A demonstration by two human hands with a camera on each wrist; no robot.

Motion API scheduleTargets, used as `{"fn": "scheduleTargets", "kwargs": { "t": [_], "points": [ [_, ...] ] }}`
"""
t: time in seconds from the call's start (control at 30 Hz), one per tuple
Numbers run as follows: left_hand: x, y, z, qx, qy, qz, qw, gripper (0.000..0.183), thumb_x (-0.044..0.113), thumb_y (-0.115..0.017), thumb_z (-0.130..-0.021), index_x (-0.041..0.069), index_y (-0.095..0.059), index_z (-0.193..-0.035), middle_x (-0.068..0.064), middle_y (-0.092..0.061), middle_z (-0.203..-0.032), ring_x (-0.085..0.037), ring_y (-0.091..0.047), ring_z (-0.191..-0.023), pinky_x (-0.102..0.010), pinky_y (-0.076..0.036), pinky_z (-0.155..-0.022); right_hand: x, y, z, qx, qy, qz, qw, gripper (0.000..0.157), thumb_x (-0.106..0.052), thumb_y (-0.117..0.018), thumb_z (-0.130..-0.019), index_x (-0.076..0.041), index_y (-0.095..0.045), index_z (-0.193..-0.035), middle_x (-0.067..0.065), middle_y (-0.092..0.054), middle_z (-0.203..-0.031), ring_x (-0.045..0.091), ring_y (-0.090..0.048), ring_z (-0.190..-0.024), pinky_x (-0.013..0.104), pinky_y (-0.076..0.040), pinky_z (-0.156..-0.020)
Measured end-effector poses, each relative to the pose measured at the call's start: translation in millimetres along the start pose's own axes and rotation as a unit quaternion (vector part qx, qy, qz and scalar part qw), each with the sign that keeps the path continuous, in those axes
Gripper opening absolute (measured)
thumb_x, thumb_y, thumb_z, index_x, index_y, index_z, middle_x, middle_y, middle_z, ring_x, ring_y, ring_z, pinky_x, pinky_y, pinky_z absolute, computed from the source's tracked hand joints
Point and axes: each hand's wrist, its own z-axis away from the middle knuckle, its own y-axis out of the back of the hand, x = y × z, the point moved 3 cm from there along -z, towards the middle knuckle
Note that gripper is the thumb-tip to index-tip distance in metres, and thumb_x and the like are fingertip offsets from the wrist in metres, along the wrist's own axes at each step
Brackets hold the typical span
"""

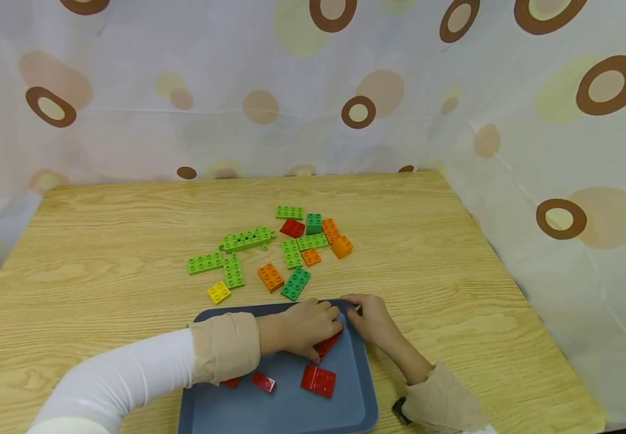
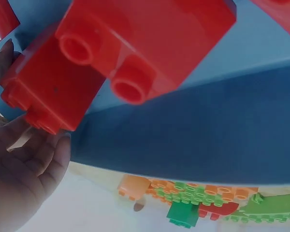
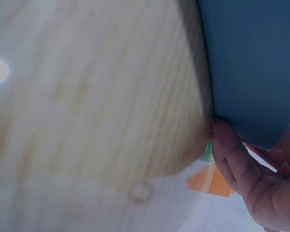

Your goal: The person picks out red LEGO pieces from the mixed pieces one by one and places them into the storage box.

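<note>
A blue-grey tray (image 1: 367, 386) lies at the table's front edge. Inside its far right corner, my left hand (image 1: 307, 325) reaches over a red toy brick (image 1: 328, 345). The left wrist view has the thumb on one side of that brick (image 2: 58, 82) and the fingers on the other, gripping it. My right hand (image 1: 372, 319) pinches the tray's far right corner, thumb inside and fingers against the outer wall (image 3: 251, 58). Nearer in the tray sit a red brick (image 1: 319, 381) and a small red brick (image 1: 263, 381); another red one is partly hidden by the left sleeve.
Beyond the tray several bricks are scattered: a dark green brick (image 1: 295, 283), an orange brick (image 1: 270, 277), a yellow brick (image 1: 219, 292) and a long light green base piece (image 1: 246, 239). A red brick (image 1: 292, 228) lies farther back. Patterned cloth (image 1: 209, 90) hangs behind the table.
</note>
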Motion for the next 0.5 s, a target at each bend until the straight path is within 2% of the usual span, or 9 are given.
{"fn": "scheduleTargets", "kwargs": {
  "t": [0.03,0.13,0.37,0.5],
  "points": [
    [0.1,-0.2,0.0,0.001,0.0,-0.001,1.0,0.061,0.058,-0.066,-0.076,0.02,-0.056,-0.123,0.004,-0.058,-0.111,-0.01,-0.054,-0.097,-0.023,-0.048,-0.083,2.8,-1.0,-0.1,0.006,0.021,-0.001,1.0,0.027,0.005,-0.053,-0.082,0.003,-0.068,-0.105,0.021,-0.068,-0.094,0.005,-0.043,-0.05,0.02,-0.036,-0.044],
    [0.4,-0.5,0.3,0.003,0.003,-0.007,1.0,0.062,0.059,-0.066,-0.075,0.021,-0.056,-0.123,0.004,-0.058,-0.112,-0.01,-0.053,-0.098,-0.024,-0.047,-0.083,4.8,-1.5,-0.2,0.009,0.035,-0.002,0.999,0.027,0.004,-0.053,-0.081,0.004,-0.068,-0.104,0.021,-0.068,-0.091,0.005,-0.045,-0.051,0.021,-0.037,-0.043],
    [1.7,1.6,1.8,0.013,0.009,-0.021,0.9996,0.064,0.063,-0.064,-0.074,0.023,-0.055,-0.123,0.004,-0.058,-0.112,-0.011,-0.053,-0.098,-0.025,-0.046,-0.082,-3.7,-0.3,-0.7,-0.006,-0.034,0.008,0.999,0.027,0.008,-0.055,-0.081,0.004,-0.068,-0.105,0.02,-0.068,-0.093,0.01,-0.048,-0.054,0.02,-0.037,-0.045],
    [1.8,4.1,3.5,0.021,0.008,-0.01,0.9997,0.063,0.062,-0.064,-0.074,0.022,-0.055,-0.122,0.004,-0.058,-0.11,-0.011,-0.053,-0.097,-0.026,-0.047,-0.081,-5.0,-0.7,-1.5,-0.007,-0.046,0.021,0.999,0.026,0.007,-0.055,-0.082,0.004,-0.068,-0.106,0.02,-0.069,-0.099,0.01,-0.05,-0.057,0.019,-0.038,-0.047]
  ]
}}
